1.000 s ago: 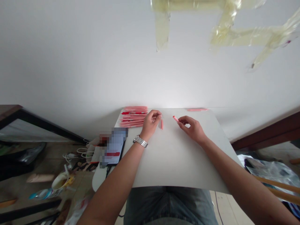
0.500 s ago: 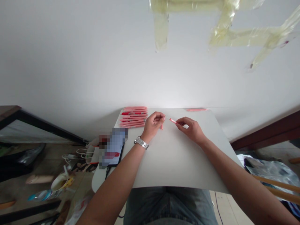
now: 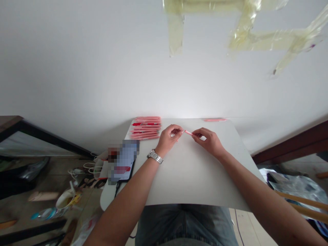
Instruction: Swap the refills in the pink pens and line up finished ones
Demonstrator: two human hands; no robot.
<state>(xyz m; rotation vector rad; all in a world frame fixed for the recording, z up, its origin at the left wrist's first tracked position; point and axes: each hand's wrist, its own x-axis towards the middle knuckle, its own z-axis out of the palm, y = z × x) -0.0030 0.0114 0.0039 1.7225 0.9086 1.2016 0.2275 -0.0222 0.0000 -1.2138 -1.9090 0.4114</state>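
My right hand (image 3: 208,140) pinches a short pink pen barrel (image 3: 188,132) between thumb and fingertips, its end pointing left. Close by on the left, my left hand (image 3: 170,137), with a metal watch (image 3: 155,156) on the wrist, is closed in a pinch. A tiny pale tip shows at its fingertips, close to the barrel's end; what it belongs to is too small to make out. Just below those fingers a bit of pink peeks out, mostly hidden by the hand. Several pink pens (image 3: 146,129), with some red among them, lie in rows left of my left hand.
Another pink pen (image 3: 215,120) lies at the back right edge of the white table (image 3: 200,177), against the wall. A phone (image 3: 125,160) with a cable rests on the left edge. On the floor at left are a cup (image 3: 66,199) and a bottle (image 3: 46,214).
My left hand has shifted slightly right and down, bringing its fingertips closer to the pen barrel's end. The pink piece beneath it is now more covered. My right hand has barely moved.
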